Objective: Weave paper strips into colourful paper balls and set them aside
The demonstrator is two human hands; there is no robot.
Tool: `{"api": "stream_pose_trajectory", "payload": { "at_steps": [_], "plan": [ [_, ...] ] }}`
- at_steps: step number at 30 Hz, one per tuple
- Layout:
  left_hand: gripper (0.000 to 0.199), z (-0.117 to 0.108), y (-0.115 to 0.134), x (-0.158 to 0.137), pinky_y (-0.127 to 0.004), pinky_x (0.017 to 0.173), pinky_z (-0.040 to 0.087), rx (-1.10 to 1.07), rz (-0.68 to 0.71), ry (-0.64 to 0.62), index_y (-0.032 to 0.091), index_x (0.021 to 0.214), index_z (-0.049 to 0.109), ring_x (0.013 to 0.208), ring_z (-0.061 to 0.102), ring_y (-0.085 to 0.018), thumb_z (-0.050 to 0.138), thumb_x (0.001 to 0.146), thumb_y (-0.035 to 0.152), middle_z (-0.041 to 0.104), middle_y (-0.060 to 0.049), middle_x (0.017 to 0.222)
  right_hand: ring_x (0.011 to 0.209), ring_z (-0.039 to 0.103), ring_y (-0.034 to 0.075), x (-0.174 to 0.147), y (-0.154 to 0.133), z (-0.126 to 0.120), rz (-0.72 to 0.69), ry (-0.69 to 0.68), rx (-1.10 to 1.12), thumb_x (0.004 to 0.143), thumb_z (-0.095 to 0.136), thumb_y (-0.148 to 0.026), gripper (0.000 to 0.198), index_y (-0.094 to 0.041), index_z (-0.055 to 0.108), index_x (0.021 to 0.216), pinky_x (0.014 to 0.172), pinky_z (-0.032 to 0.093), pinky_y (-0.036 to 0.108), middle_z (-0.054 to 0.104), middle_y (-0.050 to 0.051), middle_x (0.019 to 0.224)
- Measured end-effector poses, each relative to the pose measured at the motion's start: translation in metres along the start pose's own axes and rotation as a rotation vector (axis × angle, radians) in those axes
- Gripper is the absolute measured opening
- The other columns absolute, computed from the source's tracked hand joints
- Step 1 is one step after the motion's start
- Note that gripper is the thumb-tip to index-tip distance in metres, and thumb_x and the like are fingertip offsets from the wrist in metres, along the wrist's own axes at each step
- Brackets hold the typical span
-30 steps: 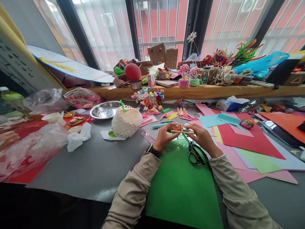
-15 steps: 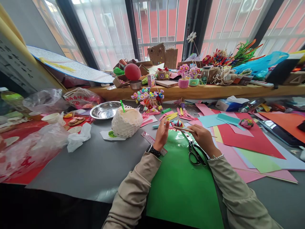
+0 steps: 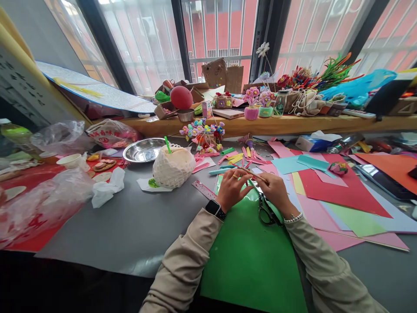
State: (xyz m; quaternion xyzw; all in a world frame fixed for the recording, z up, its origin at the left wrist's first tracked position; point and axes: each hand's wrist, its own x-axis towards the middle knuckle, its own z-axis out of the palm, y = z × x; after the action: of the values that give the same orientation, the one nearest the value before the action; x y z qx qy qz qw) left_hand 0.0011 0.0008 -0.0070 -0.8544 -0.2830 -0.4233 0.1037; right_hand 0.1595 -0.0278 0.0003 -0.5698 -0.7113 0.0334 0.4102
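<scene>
I see a thin wooden stick (image 3: 251, 172) held low over the far edge of the green paper sheet (image 3: 250, 256), slanting from upper left to lower right. My right hand (image 3: 273, 189) pinches it near its right end, fingers closed on it. My left hand (image 3: 232, 188) curls beside the right one, its fingertips meeting the stick from the left; I cannot tell whether they actually grip it or only rest against it. Anything on the stick between the two hands is hidden by the fingers.

Just under my right wrist, black-handled scissors (image 3: 267, 210) lie on the green sheet. A pink ruler (image 3: 203, 189) sits on the grey surface (image 3: 130, 226) just left of my left hand. Beyond the hands, loose paper strips (image 3: 232, 159) in pink, yellow and teal are scattered about, and a big red sheet (image 3: 332, 187) with other coloured sheets spreads to the right. Farther left stands a white netted round object with a green straw (image 3: 173, 167), with a metal bowl (image 3: 143, 150) behind it. A cluster of small paper flowers (image 3: 203, 132) stands beyond the strips, below the wooden window shelf (image 3: 293, 124).
</scene>
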Motion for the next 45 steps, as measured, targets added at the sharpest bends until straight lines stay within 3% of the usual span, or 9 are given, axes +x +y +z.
{"api": "stream_pose_trajectory", "payload": {
  "at_steps": [5, 10, 20, 27, 40, 45],
  "plan": [
    [0.03, -0.0014, 0.0023, 0.0006, -0.035, 0.083, 0.038, -0.027, 0.014, -0.069, 0.019, 0.101, 0.052, 0.095, 0.046, -0.02, 0.053, 0.075, 0.036, 0.055, -0.006, 0.1, 0.05, 0.043, 0.012, 0.0001, -0.0047, -0.0016, 0.081, -0.001, 0.016, 0.08, 0.04, -0.033, 0.033, -0.018, 0.05, 0.053, 0.049, 0.029, 0.023, 0.049, 0.0, 0.049],
    [0.013, -0.0023, 0.0041, 0.0018, -0.032, 0.082, 0.039, -0.028, 0.017, 0.03, 0.018, 0.088, 0.053, 0.09, 0.048, -0.018, 0.048, 0.079, 0.026, 0.058, -0.004, 0.092, 0.047, 0.037, 0.011, -0.0003, -0.0082, -0.0009, 0.039, 0.005, 0.025, 0.08, 0.037, -0.034, 0.034, -0.018, 0.039, 0.05, 0.047, 0.026, 0.023, 0.041, -0.001, 0.047],
    [0.013, 0.0033, 0.0006, 0.0001, -0.03, 0.078, 0.042, -0.032, 0.002, 0.065, 0.018, 0.09, 0.054, 0.085, 0.052, -0.016, 0.048, 0.08, 0.024, 0.06, -0.004, 0.089, 0.053, 0.045, 0.014, -0.0006, -0.006, 0.001, 0.028, -0.032, 0.006, 0.082, 0.036, -0.035, 0.033, -0.017, 0.054, 0.061, 0.05, 0.029, 0.024, 0.051, 0.002, 0.055],
    [0.008, 0.0024, -0.0004, 0.0007, -0.031, 0.088, 0.039, -0.026, 0.019, 0.108, 0.02, 0.085, 0.055, 0.082, 0.054, -0.013, 0.05, 0.079, 0.021, 0.06, -0.001, 0.084, 0.057, 0.048, 0.015, -0.0019, -0.0065, 0.0025, -0.018, -0.017, 0.017, 0.083, 0.035, -0.034, 0.032, -0.016, 0.057, 0.069, 0.053, 0.032, 0.025, 0.054, 0.004, 0.059],
    [0.01, 0.0021, 0.0013, -0.0002, -0.03, 0.075, 0.042, -0.03, -0.045, -0.006, 0.019, 0.087, 0.054, 0.083, 0.051, -0.017, 0.049, 0.079, 0.022, 0.057, -0.004, 0.084, 0.055, 0.047, 0.014, -0.0023, -0.0073, 0.0003, -0.053, -0.04, 0.013, 0.083, 0.036, -0.037, 0.033, -0.017, 0.053, 0.064, 0.052, 0.032, 0.025, 0.053, 0.003, 0.058],
    [0.011, -0.0006, 0.0017, 0.0017, -0.031, 0.074, 0.042, -0.169, -0.093, -0.069, 0.019, 0.088, 0.053, 0.083, 0.051, -0.017, 0.047, 0.081, 0.025, 0.055, -0.005, 0.086, 0.053, 0.045, 0.013, -0.0015, -0.0099, -0.0035, -0.051, -0.043, 0.069, 0.084, 0.035, -0.041, 0.038, -0.017, 0.053, 0.062, 0.051, 0.032, 0.025, 0.05, 0.002, 0.055]
  ]
}}
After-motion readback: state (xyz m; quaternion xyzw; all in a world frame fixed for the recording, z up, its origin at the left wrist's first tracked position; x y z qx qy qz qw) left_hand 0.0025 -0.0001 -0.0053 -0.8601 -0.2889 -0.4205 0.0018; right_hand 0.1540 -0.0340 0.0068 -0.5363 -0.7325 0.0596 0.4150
